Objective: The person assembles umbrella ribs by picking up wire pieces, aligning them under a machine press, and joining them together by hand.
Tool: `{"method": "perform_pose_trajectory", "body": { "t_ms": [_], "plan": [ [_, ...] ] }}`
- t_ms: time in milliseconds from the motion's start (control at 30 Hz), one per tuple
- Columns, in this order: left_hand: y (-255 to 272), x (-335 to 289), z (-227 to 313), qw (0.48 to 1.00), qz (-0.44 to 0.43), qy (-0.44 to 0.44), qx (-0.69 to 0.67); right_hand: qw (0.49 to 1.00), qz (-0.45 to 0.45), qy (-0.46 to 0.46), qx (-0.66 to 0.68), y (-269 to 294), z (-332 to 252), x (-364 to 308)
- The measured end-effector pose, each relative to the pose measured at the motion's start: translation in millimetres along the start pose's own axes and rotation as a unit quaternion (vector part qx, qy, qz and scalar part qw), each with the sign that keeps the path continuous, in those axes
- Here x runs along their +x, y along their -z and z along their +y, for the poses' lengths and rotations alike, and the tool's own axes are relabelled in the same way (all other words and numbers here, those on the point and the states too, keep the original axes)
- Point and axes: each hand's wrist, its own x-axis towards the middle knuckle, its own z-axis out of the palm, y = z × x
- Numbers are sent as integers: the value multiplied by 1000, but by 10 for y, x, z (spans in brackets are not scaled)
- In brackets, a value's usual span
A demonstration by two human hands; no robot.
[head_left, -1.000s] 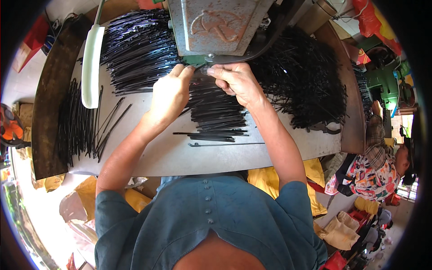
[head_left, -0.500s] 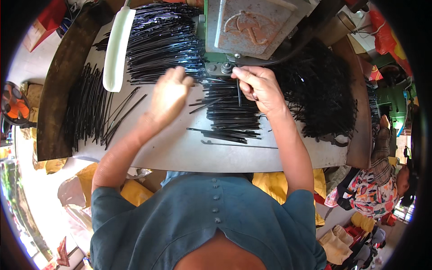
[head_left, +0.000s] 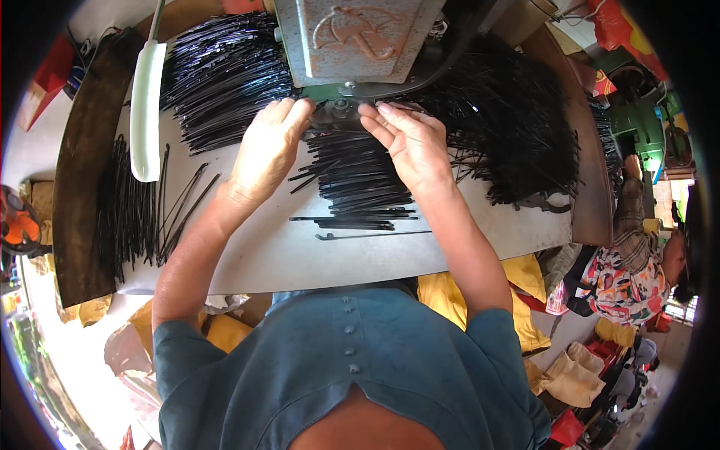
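My left hand [head_left: 271, 142] is closed at the left side of the small round metal fixture [head_left: 341, 107] under the machine head. Its fingertips are pressed together, and what they pinch is too dark to make out. My right hand [head_left: 417, 146] is at the fixture's right side, palm partly turned up, with its fingers stretched toward the fixture and somewhat apart. No rod shows plainly in it. Just below both hands lies a stack of thin black umbrella ribs [head_left: 356, 180] on the metal table.
The grey machine head [head_left: 352, 37] bears a raised umbrella emblem. More black ribs lie in a pile [head_left: 225, 90] at far left, a bundle [head_left: 124, 202] at left and a tangled heap [head_left: 517, 127] at right. A white lamp [head_left: 148, 112] hangs overhead. Another person [head_left: 626, 281] sits at right.
My left hand, blurred before, has come up to the fixture. The black rib that hung from my right fingers no longer shows there, and those fingers have loosened. The whole view has shifted.
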Motion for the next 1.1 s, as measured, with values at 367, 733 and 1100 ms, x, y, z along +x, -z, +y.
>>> {"method": "perform_pose_trajectory", "body": {
  "t_ms": [367, 733, 1100],
  "plan": [
    [-105, 111, 112, 987, 20, 131, -89, 999, 20, 20, 36, -75, 88, 44],
    [-123, 117, 131, 987, 23, 134, -89, 999, 5, 39, 7, -60, 117, 48],
    [-156, 95, 181, 994, 2, 113, 1, 999, 10, 44, 2, -55, 132, 59]
  ]
}}
